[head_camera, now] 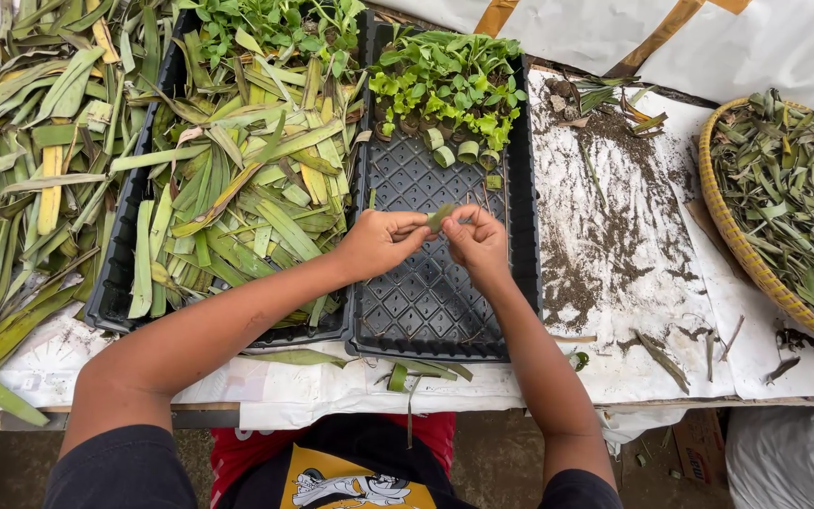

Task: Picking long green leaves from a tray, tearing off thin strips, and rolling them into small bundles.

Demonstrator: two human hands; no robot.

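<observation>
leaf strip [439, 218], small and green, is pinched at the centre of the frame between the left hand [381, 242] and the right hand [478, 242], with the fingers of both clamped together on it. it is held above a black seedling tray [426, 302], whose upper end is filled with green seedlings [449, 80]. a second tray heaped with long leaves [247, 170] lies just to the left. a woven basket [741, 250] of dried leaves sits at the right edge, and the tabletop [614, 283] between is scattered with soil.

Head camera looks steeply down, close over the table [614, 283]; single view.
</observation>
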